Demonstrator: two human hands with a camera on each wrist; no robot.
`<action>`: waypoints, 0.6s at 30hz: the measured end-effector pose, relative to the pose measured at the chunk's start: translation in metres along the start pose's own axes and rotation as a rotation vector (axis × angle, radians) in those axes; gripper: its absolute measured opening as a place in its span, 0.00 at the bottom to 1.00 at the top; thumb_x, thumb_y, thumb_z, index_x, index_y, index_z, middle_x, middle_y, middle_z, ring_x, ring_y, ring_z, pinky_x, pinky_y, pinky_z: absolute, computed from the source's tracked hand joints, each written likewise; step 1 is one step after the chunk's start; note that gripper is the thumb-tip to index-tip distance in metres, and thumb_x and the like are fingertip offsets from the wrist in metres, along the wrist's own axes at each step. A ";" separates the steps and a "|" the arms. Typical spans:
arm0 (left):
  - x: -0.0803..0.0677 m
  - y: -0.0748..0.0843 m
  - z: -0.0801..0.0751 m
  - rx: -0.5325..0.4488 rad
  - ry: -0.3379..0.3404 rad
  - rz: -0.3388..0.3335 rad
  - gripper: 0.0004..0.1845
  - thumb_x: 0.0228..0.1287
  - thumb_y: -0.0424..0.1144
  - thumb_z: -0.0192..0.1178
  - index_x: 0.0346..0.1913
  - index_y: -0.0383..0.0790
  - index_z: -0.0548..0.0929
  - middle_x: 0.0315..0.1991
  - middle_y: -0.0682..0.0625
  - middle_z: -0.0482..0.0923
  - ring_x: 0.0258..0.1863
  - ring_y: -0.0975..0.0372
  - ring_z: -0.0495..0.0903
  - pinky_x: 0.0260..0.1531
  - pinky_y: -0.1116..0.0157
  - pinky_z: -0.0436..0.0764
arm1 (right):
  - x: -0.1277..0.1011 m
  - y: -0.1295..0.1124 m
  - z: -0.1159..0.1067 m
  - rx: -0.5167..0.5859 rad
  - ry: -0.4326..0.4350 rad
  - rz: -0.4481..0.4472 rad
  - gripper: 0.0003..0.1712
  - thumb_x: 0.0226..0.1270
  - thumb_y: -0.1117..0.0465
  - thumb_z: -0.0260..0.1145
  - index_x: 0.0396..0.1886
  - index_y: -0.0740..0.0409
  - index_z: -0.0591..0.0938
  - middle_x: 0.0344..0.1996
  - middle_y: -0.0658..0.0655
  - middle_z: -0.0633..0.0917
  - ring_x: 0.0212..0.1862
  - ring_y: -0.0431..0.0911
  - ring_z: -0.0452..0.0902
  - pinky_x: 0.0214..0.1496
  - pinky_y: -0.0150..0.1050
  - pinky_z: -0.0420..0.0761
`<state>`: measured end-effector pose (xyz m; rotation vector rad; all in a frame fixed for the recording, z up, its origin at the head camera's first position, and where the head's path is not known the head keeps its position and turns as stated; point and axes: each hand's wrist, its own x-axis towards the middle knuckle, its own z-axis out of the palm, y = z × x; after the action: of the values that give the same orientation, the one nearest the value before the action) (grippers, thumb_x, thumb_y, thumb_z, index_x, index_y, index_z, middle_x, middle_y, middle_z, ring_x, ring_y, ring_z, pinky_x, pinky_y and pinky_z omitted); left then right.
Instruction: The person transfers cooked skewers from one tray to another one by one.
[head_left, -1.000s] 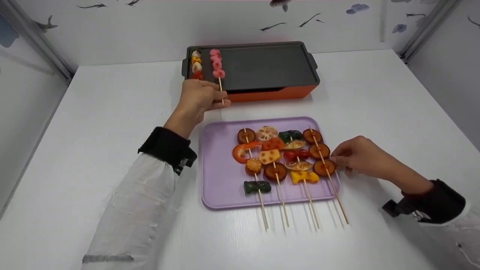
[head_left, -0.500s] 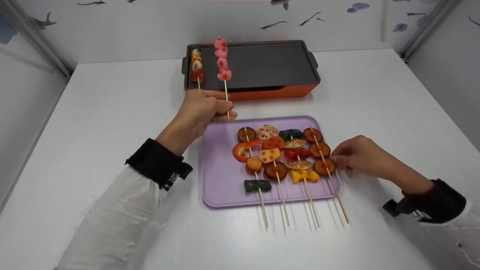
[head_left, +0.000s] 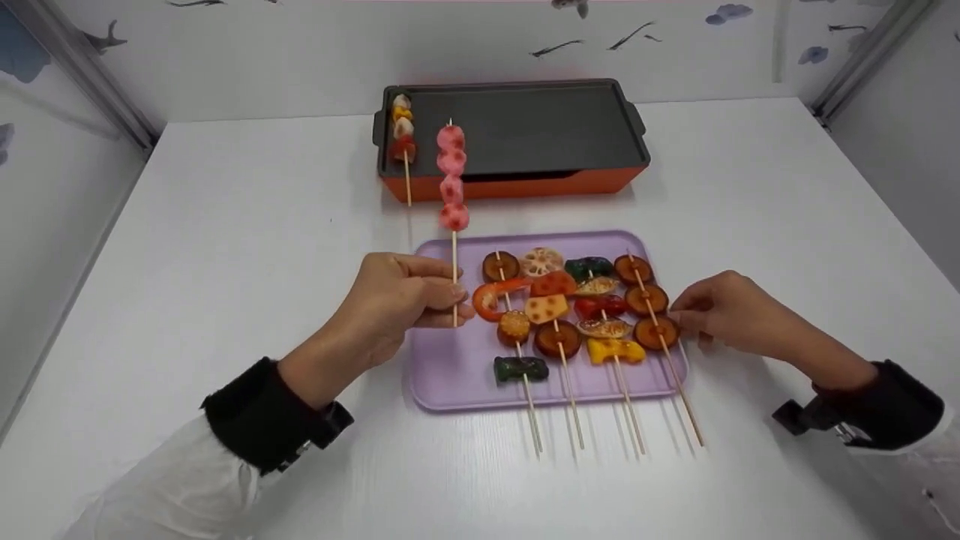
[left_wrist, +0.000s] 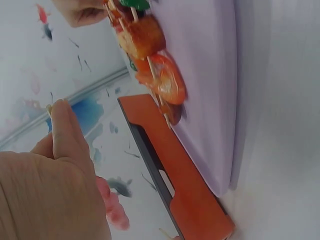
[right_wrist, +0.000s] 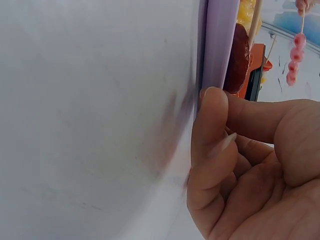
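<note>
My left hand (head_left: pixel 394 304) pinches the stick of a skewer with pink round pieces (head_left: pixel 453 180), held upright over the left part of the purple tray (head_left: pixel 450 375). In the left wrist view the hand hides most of that stick, and some pink pieces (left_wrist: pixel 116 212) show below it. My right hand (head_left: pixel 739 315) pinches the tray's right rim between thumb and forefinger, as the right wrist view shows at the rim (right_wrist: pixel 217 55). Beside those fingers lies a skewer of brown round slices (head_left: pixel 656 332). Several other vegetable skewers, one with a shrimp (head_left: pixel 491 301), lie on the tray.
Behind the tray stands an orange grill (head_left: pixel 600 182) with a black plate (head_left: pixel 540 127). One mixed skewer (head_left: pixel 403 129) lies at the plate's left end, its stick jutting over the front. Sticks from the tray extend over its front edge onto the white table (head_left: pixel 420 480).
My left hand has drawn back from the grill toward me with the pink skewer, and is now over the tray's left side. The right hand stays at the tray's rim.
</note>
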<state>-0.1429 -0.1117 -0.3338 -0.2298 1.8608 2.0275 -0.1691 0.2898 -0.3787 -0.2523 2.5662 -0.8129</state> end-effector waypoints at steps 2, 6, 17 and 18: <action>-0.008 -0.008 0.002 -0.007 -0.008 -0.017 0.17 0.65 0.23 0.68 0.55 0.19 0.82 0.40 0.31 0.87 0.28 0.56 0.90 0.34 0.64 0.89 | 0.000 0.000 0.000 0.003 0.001 -0.001 0.10 0.77 0.68 0.63 0.47 0.70 0.87 0.31 0.55 0.87 0.29 0.47 0.79 0.27 0.35 0.79; -0.025 -0.024 0.008 -0.018 -0.026 -0.051 0.19 0.64 0.22 0.68 0.56 0.18 0.81 0.40 0.31 0.87 0.28 0.56 0.90 0.33 0.65 0.89 | -0.001 0.000 0.000 0.006 0.002 -0.002 0.10 0.77 0.67 0.63 0.47 0.70 0.87 0.30 0.55 0.87 0.29 0.47 0.79 0.27 0.35 0.80; -0.057 -0.056 0.025 -0.010 -0.072 -0.086 0.14 0.62 0.22 0.69 0.50 0.20 0.83 0.38 0.33 0.88 0.30 0.56 0.90 0.37 0.61 0.89 | -0.001 -0.001 -0.001 -0.004 -0.005 0.009 0.10 0.77 0.67 0.63 0.48 0.69 0.87 0.32 0.55 0.87 0.29 0.47 0.79 0.28 0.36 0.81; -0.059 -0.058 0.025 -0.009 -0.074 -0.088 0.14 0.62 0.22 0.69 0.50 0.20 0.83 0.38 0.33 0.88 0.30 0.56 0.90 0.37 0.61 0.89 | -0.001 -0.001 -0.001 -0.005 -0.004 0.009 0.10 0.77 0.67 0.63 0.48 0.69 0.87 0.32 0.55 0.87 0.29 0.47 0.79 0.28 0.36 0.81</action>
<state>-0.0639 -0.0931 -0.3627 -0.2312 1.7665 1.9592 -0.1689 0.2898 -0.3774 -0.2429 2.5641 -0.8020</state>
